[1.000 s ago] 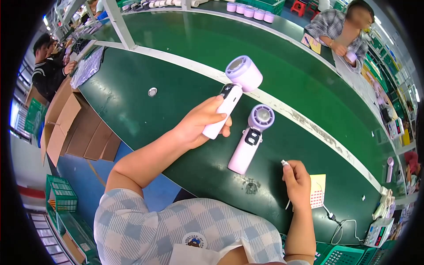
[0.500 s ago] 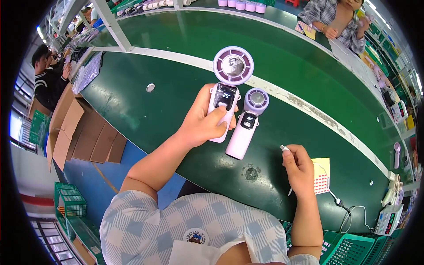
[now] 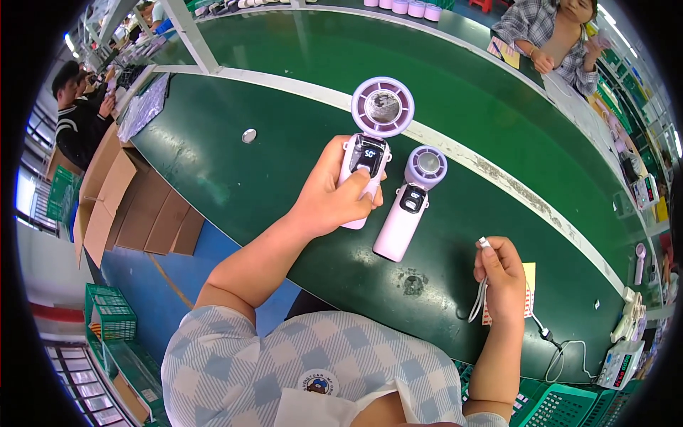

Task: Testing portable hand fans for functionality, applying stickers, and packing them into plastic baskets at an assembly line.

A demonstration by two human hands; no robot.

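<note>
My left hand (image 3: 336, 193) is closed around the pale pink handle of a handheld fan (image 3: 383, 107), holding it upright with the thumb on the button under its lit display. The fan's round lilac head points up. Just right of it a second handheld fan (image 3: 398, 226) of the same kind lies on the green table (image 3: 235, 181), its small display lit. Farther right, my right hand (image 3: 501, 274) pinches the white plug end of a charging cable (image 3: 484, 243). The cable loops down behind the hand; part of it is hidden.
A yellow and red-marked sheet (image 3: 530, 277) lies beside my right hand. The cable runs toward a small meter box (image 3: 620, 364) at the right edge. A round silver disc (image 3: 248, 135) lies left. Cardboard boxes (image 3: 146, 213) stand beyond the table's left edge. A person (image 3: 548, 43) sits across.
The reading on the held fan's display has changed under my thumb. My right hand has shifted a little right with the cable plug. The whole view has turned slightly.
</note>
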